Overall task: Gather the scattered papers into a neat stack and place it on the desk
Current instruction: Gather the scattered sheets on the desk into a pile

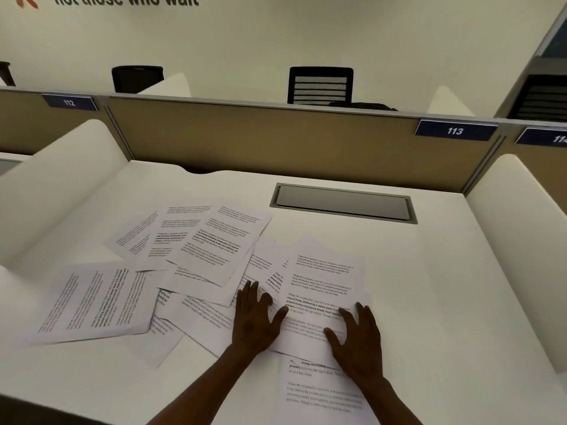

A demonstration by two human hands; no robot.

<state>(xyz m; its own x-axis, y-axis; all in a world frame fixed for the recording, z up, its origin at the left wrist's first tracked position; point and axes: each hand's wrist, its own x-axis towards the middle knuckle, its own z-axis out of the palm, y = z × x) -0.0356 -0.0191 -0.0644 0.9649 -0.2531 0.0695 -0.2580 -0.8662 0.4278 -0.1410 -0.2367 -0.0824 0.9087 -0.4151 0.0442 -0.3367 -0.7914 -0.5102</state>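
Several printed white sheets lie scattered and overlapping on the white desk [445, 271]. One sheet [95, 302] lies turned sideways at the left, a fanned group [202, 240] sits behind it, and an upright sheet [322, 289] lies at the centre right over another sheet [319, 391] near the front edge. My left hand [256, 317] rests flat with spread fingers on the papers at the upright sheet's left edge. My right hand [357, 335] lies flat on that sheet's lower right part, fingers straight.
A grey cable hatch [343, 202] is set into the desk behind the papers. White curved side dividers [518, 240] flank the desk on both sides, and a tan partition [276, 139] with number plates closes the back. Black chairs stand beyond it.
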